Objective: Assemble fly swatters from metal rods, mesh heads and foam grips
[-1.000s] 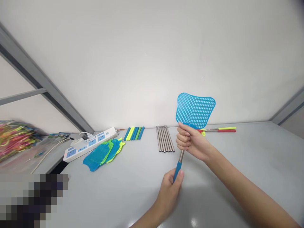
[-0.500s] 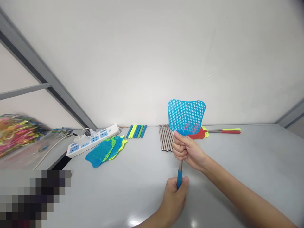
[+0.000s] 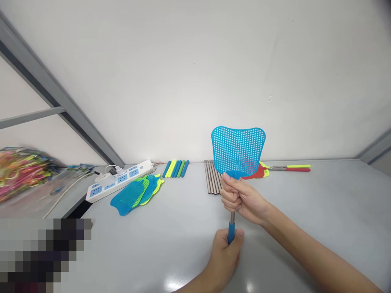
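Note:
A blue fly swatter [image 3: 238, 148] is held upright above the grey table, its perforated head at the top. My right hand [image 3: 241, 197] is closed around the neck just under the head. Below it a short length of metal rod [image 3: 232, 217] shows, running into a blue handle grip [image 3: 231, 232]. My left hand [image 3: 225, 248] is wrapped round that grip, thumb along its side. Behind the swatter lie several metal rods [image 3: 211, 177] side by side, partly hidden by the head and my right hand.
Blue, yellow and green grips [image 3: 176, 169] lie in a row at the wall. Loose swatter heads [image 3: 130, 197] overlap beside a white power strip [image 3: 122, 179]. Whole swatters with red and yellow handles [image 3: 297, 168] lie right. Bagged colourful items [image 3: 24, 171] sit far left on the table [image 3: 320, 228].
The swatter's head has tilted or turned slightly, looking a little wider, and my right hand has shifted slightly downward. Both hands keep their hold.

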